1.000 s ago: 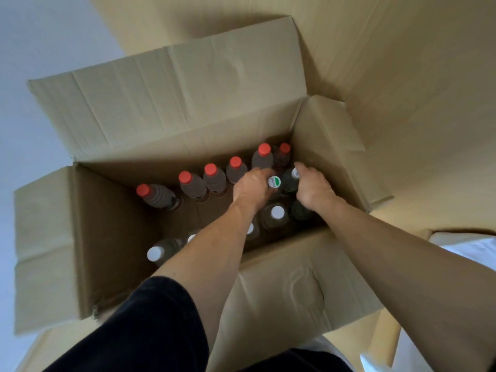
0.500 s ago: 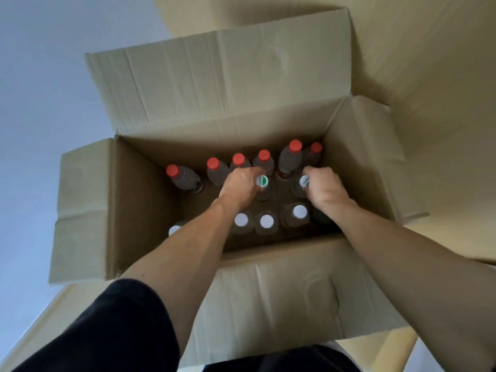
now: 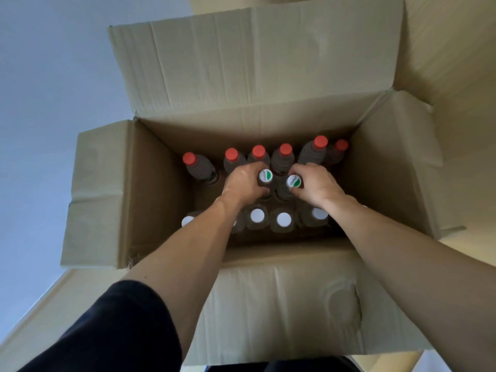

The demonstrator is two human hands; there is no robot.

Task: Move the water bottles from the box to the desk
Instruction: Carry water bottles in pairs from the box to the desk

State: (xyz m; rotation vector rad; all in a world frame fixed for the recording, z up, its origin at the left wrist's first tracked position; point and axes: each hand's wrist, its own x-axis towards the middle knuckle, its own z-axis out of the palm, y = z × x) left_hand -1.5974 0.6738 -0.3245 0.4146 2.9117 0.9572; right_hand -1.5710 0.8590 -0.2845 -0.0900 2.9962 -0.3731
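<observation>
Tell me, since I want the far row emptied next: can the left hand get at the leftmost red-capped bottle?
Probably yes. That red-capped bottle leans alone at the box's far left, open above, but the left hand must first put down the bottle it holds.

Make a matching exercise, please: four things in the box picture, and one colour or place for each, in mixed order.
Column A:
1. left hand
2. right hand
3. far row of bottles
4. near row of bottles

Column B:
a. plain white caps
b. grips the bottle with the leftmost green-and-white cap
c. red caps
d. grips the other green-and-white capped bottle

Pairs: 1-b, 2-d, 3-c, 4-a
</observation>
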